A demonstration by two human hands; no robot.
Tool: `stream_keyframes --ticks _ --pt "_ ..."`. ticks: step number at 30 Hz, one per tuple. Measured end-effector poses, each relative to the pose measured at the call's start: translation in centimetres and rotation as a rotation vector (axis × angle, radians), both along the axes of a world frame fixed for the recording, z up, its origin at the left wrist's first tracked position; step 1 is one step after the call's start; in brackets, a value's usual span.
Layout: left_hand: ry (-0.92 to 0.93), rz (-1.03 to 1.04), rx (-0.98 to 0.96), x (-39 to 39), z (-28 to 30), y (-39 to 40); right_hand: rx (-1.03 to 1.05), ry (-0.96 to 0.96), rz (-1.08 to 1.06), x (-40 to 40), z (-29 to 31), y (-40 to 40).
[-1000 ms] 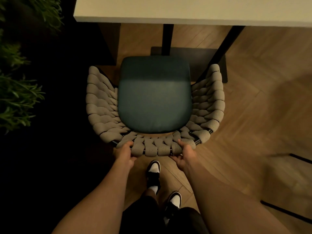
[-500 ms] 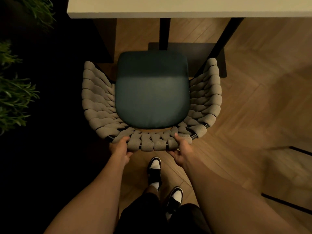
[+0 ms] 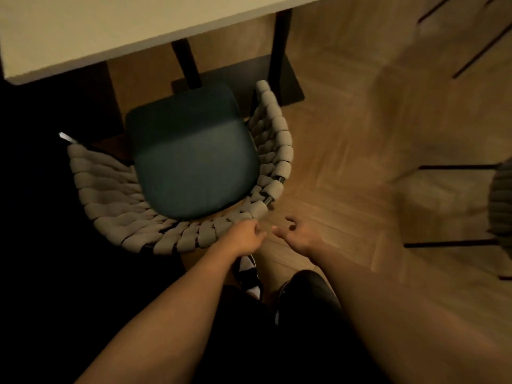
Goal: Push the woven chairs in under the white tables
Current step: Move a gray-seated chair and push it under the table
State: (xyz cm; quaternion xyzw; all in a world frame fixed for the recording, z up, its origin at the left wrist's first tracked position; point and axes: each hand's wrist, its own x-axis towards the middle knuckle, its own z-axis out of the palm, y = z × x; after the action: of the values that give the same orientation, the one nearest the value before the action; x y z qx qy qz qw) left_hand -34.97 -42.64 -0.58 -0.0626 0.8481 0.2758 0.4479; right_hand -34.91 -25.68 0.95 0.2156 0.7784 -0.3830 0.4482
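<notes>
The woven chair point(image 3: 116, 217) has a grey rope back and a teal seat cushion point(image 3: 194, 162). Its front end reaches under the edge of the white table point(image 3: 83, 31), and it stands turned at an angle to that edge. My left hand point(image 3: 245, 236) is at the right end of the chair's back rim. Its fingers are curled and it touches the weave without a clear grip. My right hand point(image 3: 297, 236) hangs over the floor just right of the chair, fingers spread, holding nothing.
The table's black post point(image 3: 187, 65) and flat dark base plate point(image 3: 288, 79) sit ahead of the seat. A second woven chair point(image 3: 501, 206) shows at the right edge. Wooden floor lies between the chairs. The left side is dark. My feet point(image 3: 249, 275) are below the hands.
Both hands have come off the back rim, which they gripped before. The right hand has opened over the floor. The view has swung right, and the chair now sits skewed.
</notes>
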Motion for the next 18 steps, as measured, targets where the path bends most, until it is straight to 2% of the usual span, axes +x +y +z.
stream_keyframes --ticks 3,7,18 --pt "0.112 -0.201 -0.005 -2.3 1.0 4.4 0.047 0.029 -0.006 0.2 1.3 3.1" --pt "0.157 -0.478 -0.023 -5.0 1.5 10.0 0.115 0.073 -0.082 0.9 2.6 8.2" --pt "0.127 -0.875 -0.05 -12.3 1.2 27.9 0.136 0.107 -0.415 1.0 3.4 25.8"
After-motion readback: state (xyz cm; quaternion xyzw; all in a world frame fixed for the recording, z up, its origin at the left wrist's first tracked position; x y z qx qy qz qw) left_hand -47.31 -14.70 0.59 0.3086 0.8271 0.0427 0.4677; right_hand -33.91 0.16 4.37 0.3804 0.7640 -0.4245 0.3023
